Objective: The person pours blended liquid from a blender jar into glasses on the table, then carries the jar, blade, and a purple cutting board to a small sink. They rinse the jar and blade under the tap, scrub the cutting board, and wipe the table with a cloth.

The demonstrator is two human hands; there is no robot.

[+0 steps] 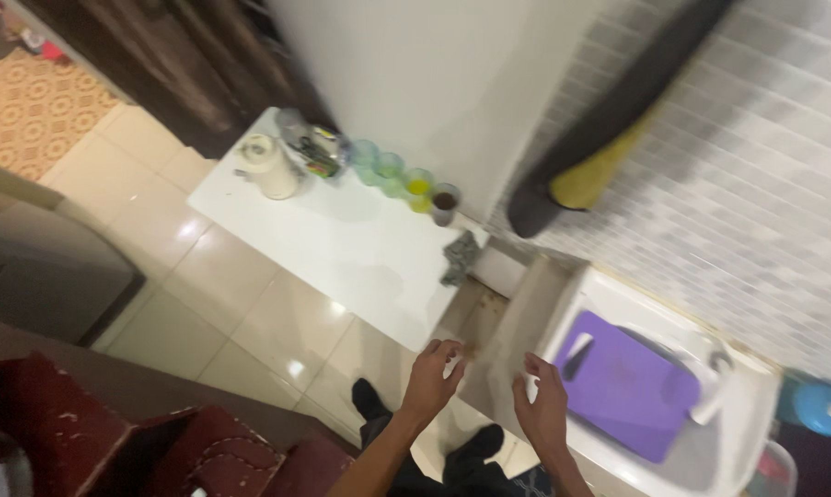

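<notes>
Down by the near corner of the white sink (756, 405), both my hands were busy with something small and pale. My left hand (431, 375) had its fingers curled around a small white object, and my right hand (544, 410) pinched a similar pale bit just beside the sink's outer wall; the blur kept me from telling what either piece was, or how firmly I gripped. My hands were a little apart from each other, with the sink's corner between them, probably because I worked on that edge from both sides.

Inside the sink lay a purple cutting board (627, 387), resting flat on the basin with its handle hole turned toward my right hand, likely left there to be rinsed. Left of the sink stood a white table (342, 248), and a grey rag (459, 258) lay crumpled on the table edge nearest the sink, handy for wiping. Farther from the sink, along the table's back edge, a row of coloured cups (397, 175) was lined up against the wall, with a cream jug (270, 166) at the far end. My dark shoes (371, 400) stood on the tiled floor (250, 313) below the sink corner
</notes>
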